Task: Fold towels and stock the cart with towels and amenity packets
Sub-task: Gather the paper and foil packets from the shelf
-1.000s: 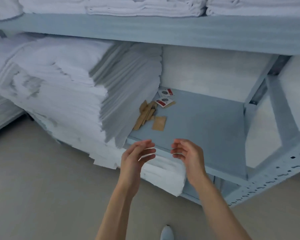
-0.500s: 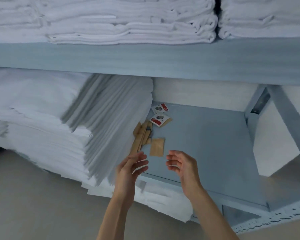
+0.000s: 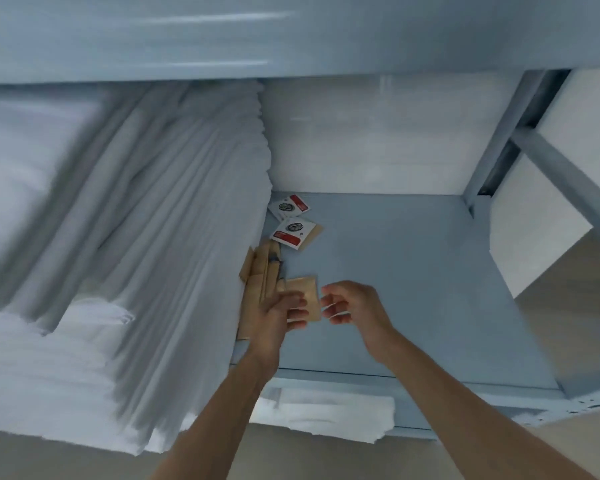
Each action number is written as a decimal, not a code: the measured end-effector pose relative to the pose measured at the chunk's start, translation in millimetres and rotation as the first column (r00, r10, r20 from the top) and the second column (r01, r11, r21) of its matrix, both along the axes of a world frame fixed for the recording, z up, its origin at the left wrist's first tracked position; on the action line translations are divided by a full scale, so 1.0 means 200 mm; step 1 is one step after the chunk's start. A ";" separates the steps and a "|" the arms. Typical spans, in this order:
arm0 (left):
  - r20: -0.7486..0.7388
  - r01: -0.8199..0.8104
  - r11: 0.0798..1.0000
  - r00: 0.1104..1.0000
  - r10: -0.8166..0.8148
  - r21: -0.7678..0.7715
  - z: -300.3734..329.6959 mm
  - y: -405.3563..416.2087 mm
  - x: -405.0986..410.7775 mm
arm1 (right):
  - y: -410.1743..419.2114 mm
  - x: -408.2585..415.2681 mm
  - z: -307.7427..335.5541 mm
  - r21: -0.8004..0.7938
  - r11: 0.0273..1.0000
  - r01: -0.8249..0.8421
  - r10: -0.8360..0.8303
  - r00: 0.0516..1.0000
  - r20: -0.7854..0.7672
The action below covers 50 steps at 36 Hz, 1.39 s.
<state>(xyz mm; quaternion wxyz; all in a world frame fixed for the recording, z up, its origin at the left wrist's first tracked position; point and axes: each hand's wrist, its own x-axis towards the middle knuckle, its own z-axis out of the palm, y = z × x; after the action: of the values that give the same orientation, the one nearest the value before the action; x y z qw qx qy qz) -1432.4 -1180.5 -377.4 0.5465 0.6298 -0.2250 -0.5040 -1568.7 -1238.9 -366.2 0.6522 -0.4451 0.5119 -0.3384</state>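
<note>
Amenity packets sit on the blue-grey shelf, against the right edge of the towel stack: a flat tan packet nearest the hands, a bunch of long tan sachets at its 10 o'clock, two white-and-red packets at 12 o'clock toward the back wall. Left hand lies over the tan packet's left part, fingers loosely curled; contact likely, but a real grip cannot be told. Right hand is just beside the packet at 3 o'clock, fingers half-curled, holding nothing. Progress, as a judgement: packet pickup is only starting, all packets on the shelf, none in hand for certain. The stack of folded white towels fills the shelf at 9 o'clock; more white linen shows on the level below. No cart in view, so stocking state unknown. Another shelf deck overhead at 12 o'clock, metal upright and brace at 2 o'clock, beige floor at right and below.
</note>
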 end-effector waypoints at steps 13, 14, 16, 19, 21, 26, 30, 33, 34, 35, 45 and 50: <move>0.255 -0.046 0.998 0.965 0.052 -0.030 -0.68 -0.12 -0.07 | -0.10 0.02 -0.79 -0.252 0.967 -0.028 -0.053 0.950 -0.309; 0.273 -0.058 0.998 0.960 0.065 -0.033 -0.72 -0.12 -0.09 | -0.11 0.02 -0.83 -0.292 0.956 -0.016 -0.077 0.950 -0.303; 0.315 -0.079 0.996 0.945 0.087 -0.037 -0.78 -0.09 -0.10 | -0.12 0.03 -0.88 -0.350 0.937 0.003 -0.109 0.953 -0.282; 0.402 -0.108 0.993 0.908 0.120 -0.052 -0.85 -0.07 -0.08 | -0.16 0.07 -0.94 -0.412 0.906 0.095 -0.218 0.940 -0.263; 0.455 -0.120 0.989 0.879 0.146 -0.086 -0.86 -0.09 -0.06 | -0.19 0.10 -0.96 -0.459 0.876 0.147 -0.291 0.920 -0.261; 0.708 -0.080 0.978 0.679 0.194 -0.191 -0.87 -0.14 0.01 | -0.23 0.19 -1.03 -0.581 0.796 -0.166 -0.192 0.842 -0.504; 0.886 0.013 0.976 0.422 0.192 -0.217 -0.88 -0.17 0.05 | -0.25 0.28 -1.03 -0.544 0.627 -0.558 -0.062 0.660 -0.748; 0.955 0.081 0.983 0.261 0.141 -0.167 -0.89 -0.19 0.10 | -0.24 0.28 -1.03 -0.508 0.556 -0.658 -0.096 0.556 -0.826; 0.973 0.089 0.988 0.207 0.106 -0.127 -0.90 -0.20 0.12 | -0.23 0.26 -1.03 -0.523 0.567 -0.636 -0.128 0.560 -0.819; 0.984 0.081 0.993 0.163 0.068 -0.082 -0.90 -0.21 0.14 | -0.23 0.24 -1.03 -0.537 0.585 -0.608 -0.166 0.559 -0.813; 0.985 -0.054 0.984 0.041 -0.170 0.172 -0.91 -0.42 0.28 | -0.38 -0.11 -1.08 -0.652 0.684 -0.327 -0.461 0.499 -0.734; 0.959 -0.118 0.952 0.044 -0.281 0.284 -0.93 -0.48 0.24 | -0.38 -0.12 -1.12 -0.651 0.691 -0.315 -0.479 0.475 -0.738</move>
<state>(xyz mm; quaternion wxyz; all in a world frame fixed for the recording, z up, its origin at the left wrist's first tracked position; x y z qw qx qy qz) -1384.9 -1277.2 -563.7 0.1118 0.8592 -0.4991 0.0134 -1593.4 -1314.2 -590.0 0.0470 -0.7396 0.6162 -0.2665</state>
